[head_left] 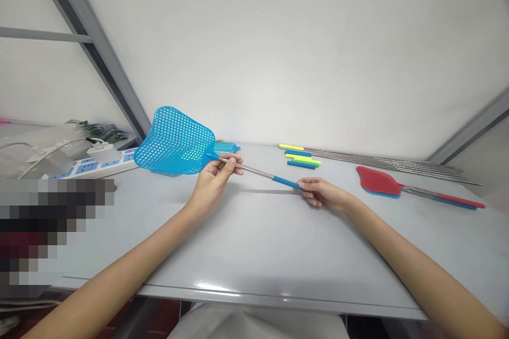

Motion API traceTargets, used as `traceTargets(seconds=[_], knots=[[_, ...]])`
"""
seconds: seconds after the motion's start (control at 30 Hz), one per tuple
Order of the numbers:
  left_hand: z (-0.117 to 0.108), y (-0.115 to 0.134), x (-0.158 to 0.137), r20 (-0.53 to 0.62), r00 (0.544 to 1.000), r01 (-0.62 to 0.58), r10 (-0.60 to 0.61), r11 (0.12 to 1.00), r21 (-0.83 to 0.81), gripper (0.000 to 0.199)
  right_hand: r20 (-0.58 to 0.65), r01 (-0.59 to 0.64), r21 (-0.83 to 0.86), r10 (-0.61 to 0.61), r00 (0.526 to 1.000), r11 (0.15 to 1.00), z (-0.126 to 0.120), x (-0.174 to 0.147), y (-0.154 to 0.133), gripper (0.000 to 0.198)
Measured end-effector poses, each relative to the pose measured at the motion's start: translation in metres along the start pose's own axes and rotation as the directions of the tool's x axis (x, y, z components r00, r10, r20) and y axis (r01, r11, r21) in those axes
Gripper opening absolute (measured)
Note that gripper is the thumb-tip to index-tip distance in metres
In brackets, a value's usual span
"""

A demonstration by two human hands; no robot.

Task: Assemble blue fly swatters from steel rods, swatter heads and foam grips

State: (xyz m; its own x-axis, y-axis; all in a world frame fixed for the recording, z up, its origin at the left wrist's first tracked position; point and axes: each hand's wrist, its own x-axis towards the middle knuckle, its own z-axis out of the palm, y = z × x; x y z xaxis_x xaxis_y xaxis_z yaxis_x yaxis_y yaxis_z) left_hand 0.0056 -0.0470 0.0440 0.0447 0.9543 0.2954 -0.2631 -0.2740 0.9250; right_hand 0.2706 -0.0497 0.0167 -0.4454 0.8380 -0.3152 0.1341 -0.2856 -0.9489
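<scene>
A blue fly swatter (178, 143) is held above the table between my two hands, its perforated head to the left. My left hand (217, 177) is closed around the metal rod just below the head. At the other end, my right hand (318, 190) grips the tip of the blue handle sleeve. Beyond the swatter, another blue swatter head (226, 147) lies by the wall, partly hidden. To the right of my right hand rest a red fly swatter (379, 180) and a blue one stacked beneath it, handles pointing right.
Several yellow, green and blue handle sleeves (300, 160) lie near the wall. Long metal rods (389, 161) stretch right from them. On the left are a white power strip (87, 167) with plugs and cables and a plastic bag (51, 143). The grey table's front edge (246, 296) runs below my arms.
</scene>
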Motion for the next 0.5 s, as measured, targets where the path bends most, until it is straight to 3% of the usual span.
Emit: traceTargets(seconds=[0.13, 0.33, 0.5], knots=[[0.004, -0.005, -0.005, -0.009, 1.000, 0.019, -0.019, 1.000, 0.023, 0.020, 0.004, 0.047, 0.037, -0.047, 0.999, 0.998, 0.010, -0.002, -0.001, 0.026], [0.008, -0.004, -0.011, 0.070, 0.997, -0.022, 0.015, 0.995, 0.097, 0.027, 0.092, 0.070, 0.032, -0.072, 0.993, 0.997, 0.028, -0.004, 0.001, 0.033], [0.006, 0.009, -0.007, 0.054, 0.998, -0.009, 0.014, 0.996, -0.090, 0.022, 0.171, 0.058, 0.100, -0.075, 0.982, 0.993, 0.044, -0.007, 0.003, 0.031]])
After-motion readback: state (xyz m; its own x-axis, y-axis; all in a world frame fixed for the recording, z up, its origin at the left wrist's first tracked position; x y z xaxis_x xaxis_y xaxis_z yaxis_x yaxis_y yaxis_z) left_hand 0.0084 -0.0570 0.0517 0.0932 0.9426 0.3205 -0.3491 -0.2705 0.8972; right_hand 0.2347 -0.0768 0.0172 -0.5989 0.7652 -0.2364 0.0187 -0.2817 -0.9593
